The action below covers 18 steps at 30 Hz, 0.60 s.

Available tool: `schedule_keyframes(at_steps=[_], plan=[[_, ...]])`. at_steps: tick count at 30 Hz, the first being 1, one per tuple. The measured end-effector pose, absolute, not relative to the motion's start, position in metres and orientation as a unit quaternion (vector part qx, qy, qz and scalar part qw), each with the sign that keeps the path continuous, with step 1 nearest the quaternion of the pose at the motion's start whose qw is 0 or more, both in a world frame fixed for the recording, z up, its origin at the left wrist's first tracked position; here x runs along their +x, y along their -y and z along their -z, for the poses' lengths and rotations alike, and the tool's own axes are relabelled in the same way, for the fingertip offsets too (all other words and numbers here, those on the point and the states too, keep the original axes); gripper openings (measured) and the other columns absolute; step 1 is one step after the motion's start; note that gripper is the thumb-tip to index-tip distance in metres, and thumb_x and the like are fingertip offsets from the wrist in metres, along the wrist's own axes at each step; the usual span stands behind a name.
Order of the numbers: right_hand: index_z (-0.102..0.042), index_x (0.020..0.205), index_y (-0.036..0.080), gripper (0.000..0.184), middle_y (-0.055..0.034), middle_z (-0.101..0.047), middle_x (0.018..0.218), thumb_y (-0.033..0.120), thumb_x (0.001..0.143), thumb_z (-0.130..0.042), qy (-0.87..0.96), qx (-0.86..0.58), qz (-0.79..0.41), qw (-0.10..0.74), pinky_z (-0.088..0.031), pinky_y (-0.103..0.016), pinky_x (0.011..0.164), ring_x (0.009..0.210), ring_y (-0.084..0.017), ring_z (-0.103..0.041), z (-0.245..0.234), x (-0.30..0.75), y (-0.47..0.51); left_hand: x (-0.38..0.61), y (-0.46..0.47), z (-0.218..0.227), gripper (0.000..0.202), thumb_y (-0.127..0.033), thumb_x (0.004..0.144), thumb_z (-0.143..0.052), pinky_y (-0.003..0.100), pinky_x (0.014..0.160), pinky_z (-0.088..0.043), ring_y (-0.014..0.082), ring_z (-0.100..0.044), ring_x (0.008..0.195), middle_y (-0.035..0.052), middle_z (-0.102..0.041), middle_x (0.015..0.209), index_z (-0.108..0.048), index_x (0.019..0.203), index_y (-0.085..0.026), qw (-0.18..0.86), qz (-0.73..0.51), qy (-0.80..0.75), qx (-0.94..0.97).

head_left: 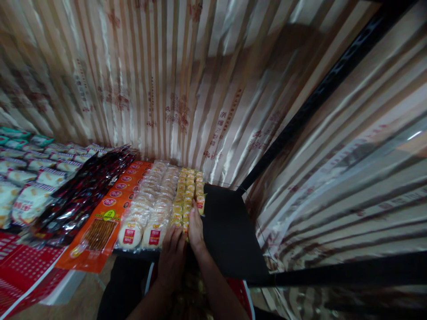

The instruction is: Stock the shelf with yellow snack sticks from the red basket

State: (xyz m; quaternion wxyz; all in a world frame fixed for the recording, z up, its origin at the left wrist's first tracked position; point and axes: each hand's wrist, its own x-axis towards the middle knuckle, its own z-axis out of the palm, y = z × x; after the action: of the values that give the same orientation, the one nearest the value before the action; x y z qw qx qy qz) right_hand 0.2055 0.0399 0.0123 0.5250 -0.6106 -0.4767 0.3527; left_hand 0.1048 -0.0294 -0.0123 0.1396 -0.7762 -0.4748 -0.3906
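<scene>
A black shelf [228, 233] ran along a wall of striped, shiny sheeting [196, 75] printed with dark red figures, and a black post [283, 135] slanted up past its right side. From the left, the shelf carried white bags [35, 202], dark packets [90, 191], an orange packet [108, 213], clear-wrapped crackers [150, 209] in two rows, and the yellow packs [188, 189], which lay in narrow rows just beside the crackers, with bare shelf on their right.

A red basket [30, 266] was cut off at the lower left. Another basket [239, 289] stood below the hands, mostly hidden by the forearms; its contents were too dim to name, though they looked yellowish.

The left hand [172, 249] lay palm down at the near end of the yellow packs, fingertips touching them; whether it gripped any, I could not tell. The right hand [195, 224] was flattened along their right side, fingers straight and pointing away toward the wall. Both forearms reached up from the bottom edge.
</scene>
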Motion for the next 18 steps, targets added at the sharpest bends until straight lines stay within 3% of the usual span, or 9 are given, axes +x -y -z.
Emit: schedule_keyframes(at_steps=[4, 18], plan=[[-0.039, 0.133, 0.02, 0.064, -0.0036, -0.037, 0.14, 0.059, 0.084, -0.028, 0.48, -0.604, -0.357, 0.526, -0.02, -0.034, 0.11, 0.13, -0.016, -0.03, -0.015, 0.206, -0.041, 0.105, 0.03, 0.016, 0.03, -0.013, 0.089, -0.032, 0.042, 0.095, -0.044, 0.0264, -0.036, 0.124, 0.0114, -0.051, 0.118, -0.051, 0.112, -0.012, 0.121, 0.382, 0.476, -0.783], [-0.029, 0.138, 0.021, 0.067, -0.0016, -0.027, 0.145, 0.061, 0.083, -0.028, 0.483, -0.61, -0.359, 0.516, -0.014, -0.034, 0.111, 0.134, -0.017, -0.022, -0.042, 0.21, -0.053, 0.105, 0.028, 0.014, 0.028, -0.01, 0.086, -0.038, 0.041, 0.093, -0.044, 0.0239, -0.041, 0.119, 0.0103, -0.055, 0.113, -0.052, 0.11, -0.014, 0.13, 0.411, 0.478, -0.765]])
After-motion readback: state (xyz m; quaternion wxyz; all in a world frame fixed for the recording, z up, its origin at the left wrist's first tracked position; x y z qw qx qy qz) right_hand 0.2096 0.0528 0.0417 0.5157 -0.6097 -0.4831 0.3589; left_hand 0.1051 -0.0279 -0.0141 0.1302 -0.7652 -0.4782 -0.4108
